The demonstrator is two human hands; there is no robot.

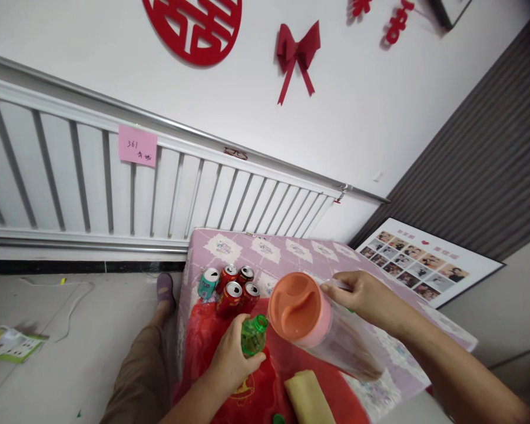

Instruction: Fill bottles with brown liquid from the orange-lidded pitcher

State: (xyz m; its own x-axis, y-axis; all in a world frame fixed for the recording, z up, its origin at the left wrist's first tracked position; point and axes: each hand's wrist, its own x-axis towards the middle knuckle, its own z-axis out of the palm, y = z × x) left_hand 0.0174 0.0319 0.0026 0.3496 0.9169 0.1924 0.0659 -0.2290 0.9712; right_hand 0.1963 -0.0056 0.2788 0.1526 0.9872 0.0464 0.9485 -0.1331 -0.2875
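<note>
My left hand point(235, 354) is wrapped round a green bottle point(253, 334), whose open neck points up. My right hand point(363, 296) grips the handle of a clear pitcher point(342, 347) with an orange-pink lid point(295, 306). The pitcher is tilted, its lid close to the bottle's neck and its base toward the lower right. Some brown liquid shows inside. Both are held above a red tray point(203, 347). Behind the bottle stand several opened cans, red ones point(228, 299) and a teal one point(208, 284). A folded yellow cloth point(310, 397) lies on the tray.
A purple patterned cloth point(278, 250) covers the table. Behind it runs a white radiator point(168, 188) with a pink note point(137, 145). At right leans a framed photo board point(428, 262). A power strip point(15, 346) and cable lie on the floor at left.
</note>
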